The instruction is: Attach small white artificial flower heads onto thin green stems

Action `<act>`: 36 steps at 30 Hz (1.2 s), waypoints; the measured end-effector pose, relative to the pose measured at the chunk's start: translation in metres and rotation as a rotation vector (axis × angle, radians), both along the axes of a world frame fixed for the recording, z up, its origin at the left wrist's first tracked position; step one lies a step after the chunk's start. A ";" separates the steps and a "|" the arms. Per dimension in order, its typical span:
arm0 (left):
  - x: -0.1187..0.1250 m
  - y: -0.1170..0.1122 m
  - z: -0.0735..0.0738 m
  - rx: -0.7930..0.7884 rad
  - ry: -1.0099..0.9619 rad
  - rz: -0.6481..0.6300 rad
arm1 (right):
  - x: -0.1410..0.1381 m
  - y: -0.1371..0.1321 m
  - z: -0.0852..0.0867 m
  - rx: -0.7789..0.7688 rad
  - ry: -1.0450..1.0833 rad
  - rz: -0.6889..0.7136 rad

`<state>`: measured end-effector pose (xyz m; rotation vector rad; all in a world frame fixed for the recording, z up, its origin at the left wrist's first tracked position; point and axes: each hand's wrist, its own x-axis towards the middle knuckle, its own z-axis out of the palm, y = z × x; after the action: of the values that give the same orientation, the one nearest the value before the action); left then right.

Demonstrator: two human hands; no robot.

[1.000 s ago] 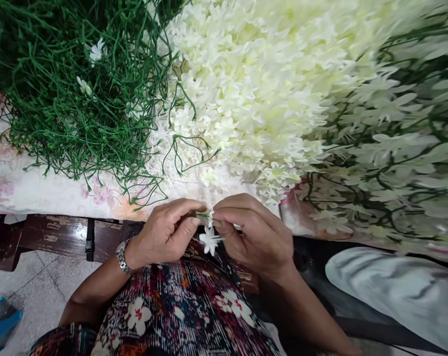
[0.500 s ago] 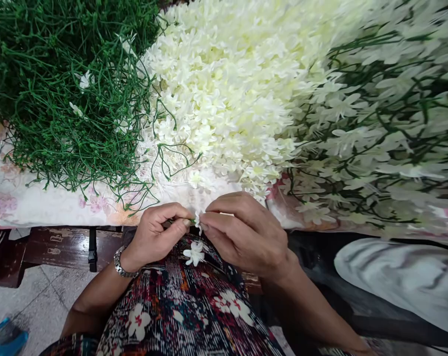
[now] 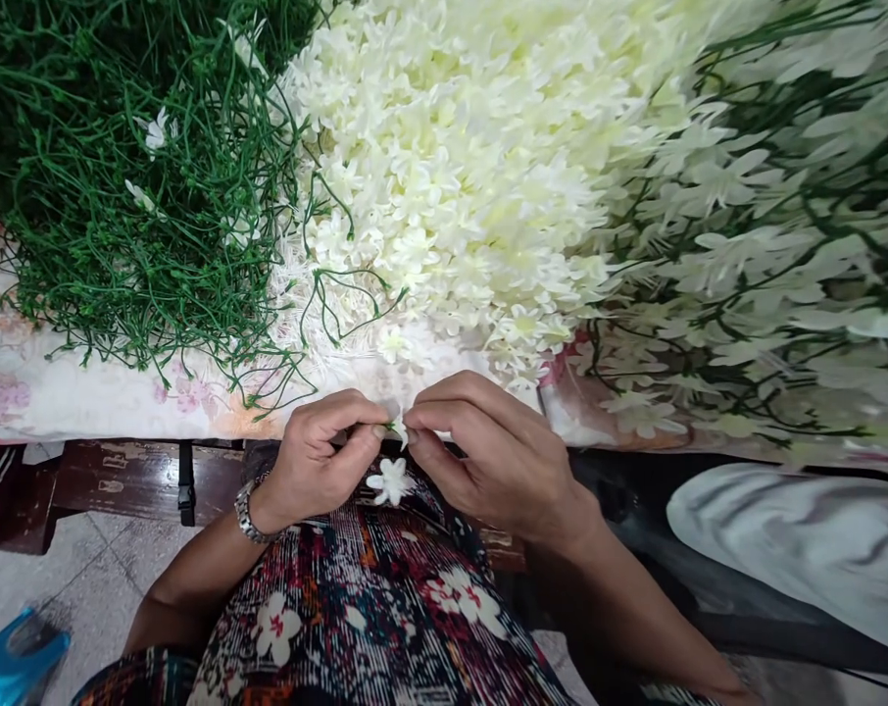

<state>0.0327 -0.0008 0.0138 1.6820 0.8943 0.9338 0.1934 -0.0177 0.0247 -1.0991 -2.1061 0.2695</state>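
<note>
My left hand (image 3: 326, 453), wearing a metal watch (image 3: 247, 512), pinches the green tip of an artificial flower stem between thumb and forefinger; most of the stem is hidden by the fingers. Facing it, my right hand (image 3: 497, 459) has thumb and fingertips closed on a small white artificial flower (image 3: 401, 429) at that green tip. Just below the fingertips hangs a second white flower (image 3: 392, 481), its petals spread; how it is attached is hidden. Both hands are held over my lap, at the near edge of the cloth-covered table (image 3: 121, 397).
A heap of green plastic stems (image 3: 142, 216) lies at the left, beside a large pile of loose white blossoms (image 3: 451, 167). Flowers on green stems (image 3: 745, 255) lie to the right. White fabric (image 3: 782, 549) is at lower right, a blue plastic object (image 3: 22, 657) at lower left.
The fingertips remain together at the small flower, with only slight movement. The hanging flower has turned, showing its petals more fully. The whole view has shifted slightly.
</note>
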 end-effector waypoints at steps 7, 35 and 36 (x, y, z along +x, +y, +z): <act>0.001 0.000 -0.011 0.041 -0.001 0.036 | -0.003 0.002 -0.010 -0.056 0.025 -0.001; 0.003 0.002 -0.015 0.064 0.070 0.083 | -0.009 0.005 -0.017 -0.059 -0.023 -0.023; 0.003 0.002 -0.015 0.067 0.075 0.083 | -0.009 0.005 -0.017 -0.056 -0.025 -0.021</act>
<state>0.0361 0.0015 -0.0011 1.7579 0.9992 0.9701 0.1846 -0.0128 0.0074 -1.1625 -2.1191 0.3080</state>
